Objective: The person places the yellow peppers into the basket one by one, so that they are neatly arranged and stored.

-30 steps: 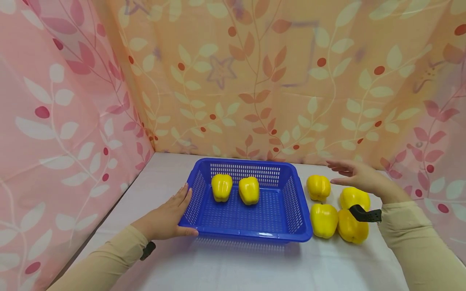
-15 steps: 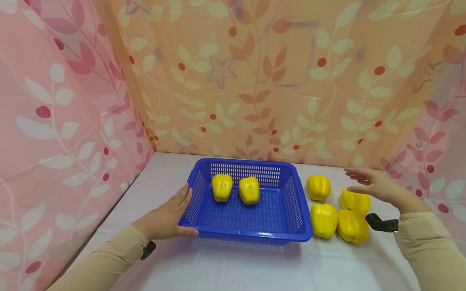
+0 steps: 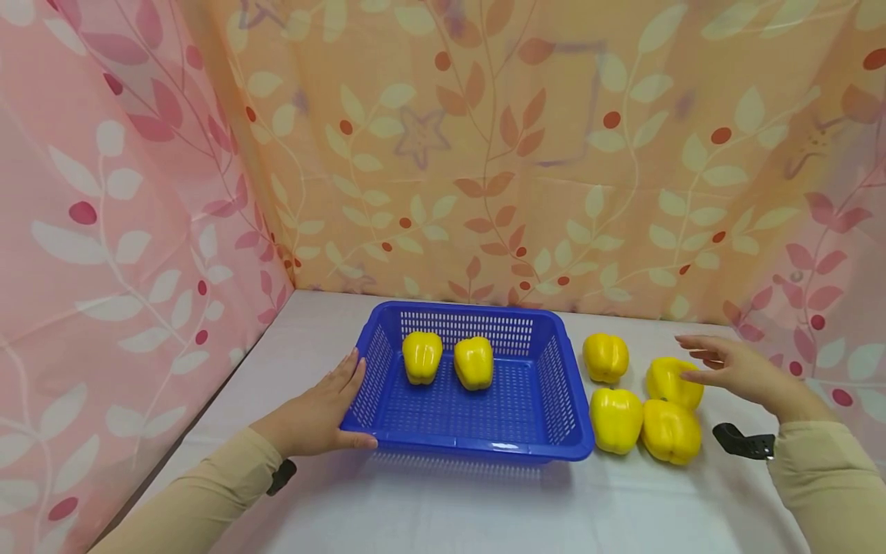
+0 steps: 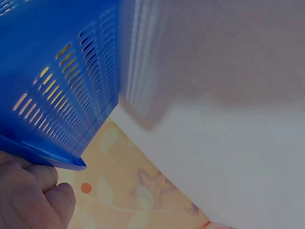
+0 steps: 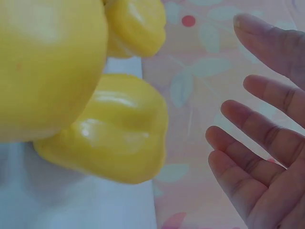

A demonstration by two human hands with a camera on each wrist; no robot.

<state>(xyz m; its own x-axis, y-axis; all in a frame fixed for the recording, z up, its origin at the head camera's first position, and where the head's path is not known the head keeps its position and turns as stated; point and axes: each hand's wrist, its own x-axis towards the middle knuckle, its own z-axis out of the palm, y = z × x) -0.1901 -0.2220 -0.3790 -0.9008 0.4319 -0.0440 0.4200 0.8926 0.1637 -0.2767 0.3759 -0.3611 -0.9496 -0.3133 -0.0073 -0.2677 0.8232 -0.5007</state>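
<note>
A blue plastic basket [image 3: 477, 448] with slotted sides holds two yellow bell peppers, one on the left [image 3: 422, 358] and one near the middle [image 3: 474, 363]. My left hand [image 3: 314, 412] rests against its left rim, fingers stretched along the edge and thumb at the front corner; the left wrist view shows the fingers [image 4: 35, 195] at the rim. To the right, my right hand [image 3: 751, 377] hovers with spread fingers and nothing in them, overlapping the far-right bell pepper [image 3: 670, 383]. In the right wrist view that hand [image 5: 271, 143] is apart from the bell peppers.
Three more yellow bell peppers lie beside the basket: a back one [image 3: 605, 357], a front-left one [image 3: 616, 420] and a front-right one [image 3: 671, 432]. White cloth [image 3: 415, 515] covers the table. Floral curtains [image 3: 484, 154] stand behind and on both sides.
My right hand has moved right and toward me, from above the gap between the back peppers to beside the far-right one. My left hand, the basket and the peppers stay put.
</note>
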